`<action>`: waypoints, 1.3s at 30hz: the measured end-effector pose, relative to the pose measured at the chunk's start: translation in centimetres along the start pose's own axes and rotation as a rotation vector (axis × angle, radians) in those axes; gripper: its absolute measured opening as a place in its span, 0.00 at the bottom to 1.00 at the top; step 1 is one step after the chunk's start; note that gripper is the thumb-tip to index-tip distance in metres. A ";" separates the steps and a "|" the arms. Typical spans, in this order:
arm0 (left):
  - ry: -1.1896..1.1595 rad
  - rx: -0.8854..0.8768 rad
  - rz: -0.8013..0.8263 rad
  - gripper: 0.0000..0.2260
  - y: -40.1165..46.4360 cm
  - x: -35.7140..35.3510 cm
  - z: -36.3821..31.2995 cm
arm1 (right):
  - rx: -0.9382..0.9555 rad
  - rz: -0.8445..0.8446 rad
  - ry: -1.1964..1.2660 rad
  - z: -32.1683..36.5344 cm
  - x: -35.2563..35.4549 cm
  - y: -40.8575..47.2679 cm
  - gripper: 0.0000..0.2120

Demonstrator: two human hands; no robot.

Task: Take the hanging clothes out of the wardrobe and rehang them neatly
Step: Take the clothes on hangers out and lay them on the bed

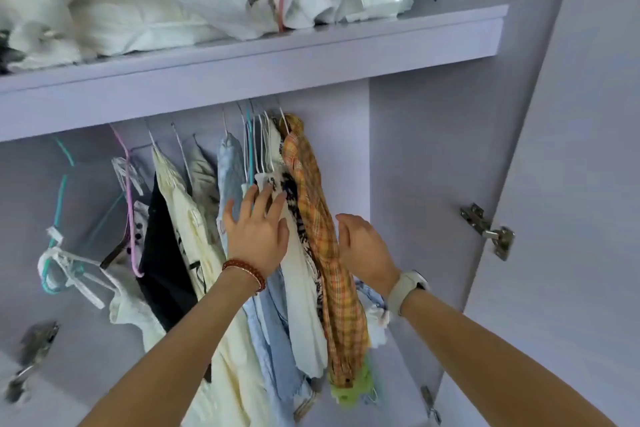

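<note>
**Hands bracketing the rightmost garments**

I see my left hand [258, 229] pressed flat, fingers straight and spread, against the white garment [304, 288] in the bunch at the right end of the rail. My right hand [363, 246] sits just right of the orange plaid shirt [329, 253], fingers relaxed and gripping nothing, though its fingertips are hidden behind the cloth. The plaid shirt hangs between my two hands, its long axis running down and slightly right from its hanger hook [282, 114]. My right hand is nearer it; the hook lies above both hands, so I judge I must reach upward.
</note>
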State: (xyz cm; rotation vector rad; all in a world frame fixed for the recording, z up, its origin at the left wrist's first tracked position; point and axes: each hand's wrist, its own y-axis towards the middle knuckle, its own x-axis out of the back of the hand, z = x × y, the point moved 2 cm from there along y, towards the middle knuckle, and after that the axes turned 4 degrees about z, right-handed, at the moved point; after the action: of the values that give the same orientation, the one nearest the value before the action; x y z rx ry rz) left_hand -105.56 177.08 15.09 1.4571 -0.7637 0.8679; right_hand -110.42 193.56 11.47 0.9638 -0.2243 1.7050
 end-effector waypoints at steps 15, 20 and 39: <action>-0.144 0.153 0.147 0.22 3.0 -5.4 2.6 | -0.035 0.109 -0.087 1.3 -2.5 13.2 0.17; -0.115 0.255 0.122 0.23 3.2 -6.0 1.5 | -0.115 0.129 -0.171 0.6 -0.8 14.2 0.06; -0.682 -0.181 0.131 0.29 7.5 -6.4 -9.9 | -0.205 -0.238 -0.522 -5.3 7.5 -7.0 0.08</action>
State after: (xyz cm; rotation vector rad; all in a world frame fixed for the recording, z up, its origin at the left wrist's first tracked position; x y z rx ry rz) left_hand -115.94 186.19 13.41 1.5572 -1.4167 0.3646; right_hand -107.31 204.72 11.04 1.2132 -0.5901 1.1663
